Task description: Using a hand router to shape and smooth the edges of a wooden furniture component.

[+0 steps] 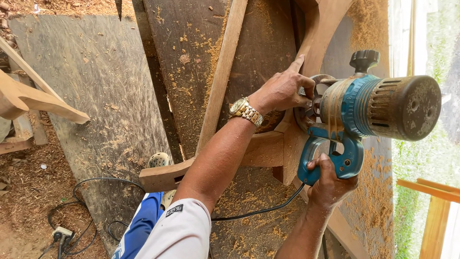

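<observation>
The wide plywood surface (96,96) under everything is dusted with sawdust, and dark planks (187,62) lie across it with a lighter wooden strip (223,72) running diagonally over them. On top sits the curved wooden frame piece (326,24), its arc bending up toward the top of the view, with a shorter crosspiece (258,151) joined to it lower down. The blue electric router (369,108) stands against the inner edge of that curve, its grey motor cap pointing right and a black knob on top. My right hand (330,184) has its grip wrapped around the router's blue loop handle, fingers closed through it. My left hand (285,88) rests on the frame just beside the router's base, its grip narrow, fingers curled against the base and the index finger stretched up along the curved wood; whether it truly clasps the tool I cannot tell. A gold wristwatch (246,111) sits on that wrist. The black power cord (258,211) trails from the handle down over the sawdust, and a plug strip (62,234) lies on the ground at lower left.
</observation>
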